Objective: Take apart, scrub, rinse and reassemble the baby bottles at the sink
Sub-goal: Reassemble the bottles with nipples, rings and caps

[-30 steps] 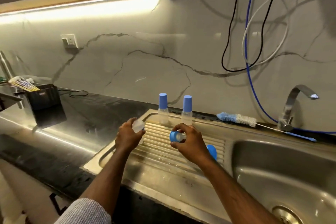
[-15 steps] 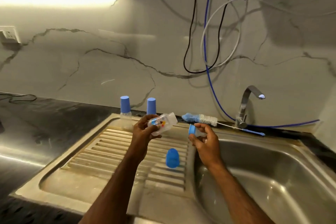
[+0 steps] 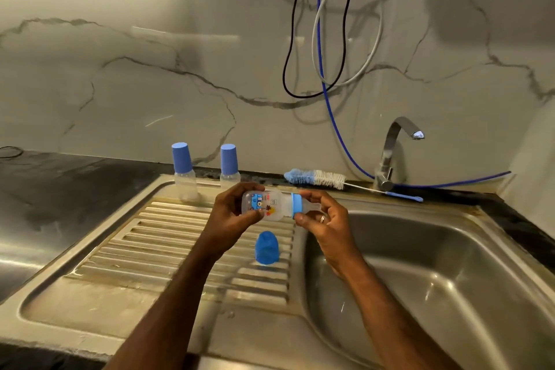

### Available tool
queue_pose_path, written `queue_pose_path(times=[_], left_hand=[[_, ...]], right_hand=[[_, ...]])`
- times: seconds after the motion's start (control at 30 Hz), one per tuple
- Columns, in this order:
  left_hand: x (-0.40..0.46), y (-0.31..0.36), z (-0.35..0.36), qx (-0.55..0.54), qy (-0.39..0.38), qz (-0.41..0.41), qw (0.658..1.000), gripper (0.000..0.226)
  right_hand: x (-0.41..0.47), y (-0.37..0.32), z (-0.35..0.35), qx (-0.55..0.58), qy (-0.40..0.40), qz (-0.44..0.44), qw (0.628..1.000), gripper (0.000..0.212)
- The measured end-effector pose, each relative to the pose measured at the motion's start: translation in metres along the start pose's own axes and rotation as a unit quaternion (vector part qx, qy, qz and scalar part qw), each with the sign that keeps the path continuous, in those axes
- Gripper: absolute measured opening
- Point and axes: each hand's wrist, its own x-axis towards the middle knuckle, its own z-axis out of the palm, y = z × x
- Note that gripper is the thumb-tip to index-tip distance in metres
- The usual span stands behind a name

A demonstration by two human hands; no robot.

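Now | left hand [image 3: 231, 213] grips clear bottle [image 3: 267, 206] | right hand [image 3: 326, 221] pinches blue ring [image 3: 296, 205]

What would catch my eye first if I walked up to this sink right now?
Probably the small printed baby bottle held sideways above the ribbed drainboard: the left hand grips its body while the right hand pinches its blue collar. Below it stands a loose blue cap; two capped bottles and a bottle brush wait along the back edge.

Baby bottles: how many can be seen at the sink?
3. Two capped bottles stand at the drainboard's back edge; one printed bottle is held sideways between left hand and right hand.
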Motion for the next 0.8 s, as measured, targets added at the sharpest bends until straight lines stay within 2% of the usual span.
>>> queue_pose_path(times=[0.2, 0.37, 0.53, 0.8], left_hand=[[-0.001, 0.001, 0.003, 0.011, -0.024, -0.005, 1.000, 0.055], [-0.001, 0.001, 0.002, 0.097, -0.047, 0.016, 0.994, 0.055], [0.000, 0.003, 0.003, 0.150, -0.039, 0.028, 0.987, 0.058], [0.000, 0.005, 0.003, 0.160, -0.037, 0.038, 0.986, 0.058]], right_hand=[[-0.002, -0.002, -0.002, 0.005, -0.009, 0.003, 1.000, 0.045], [-0.004, -0.005, -0.005, -0.003, -0.043, 0.002, 0.999, 0.043], [-0.004, -0.007, -0.006, -0.008, -0.058, -0.002, 0.998, 0.042], [0.001, -0.002, -0.014, -0.013, -0.061, 0.032, 0.998, 0.036]])
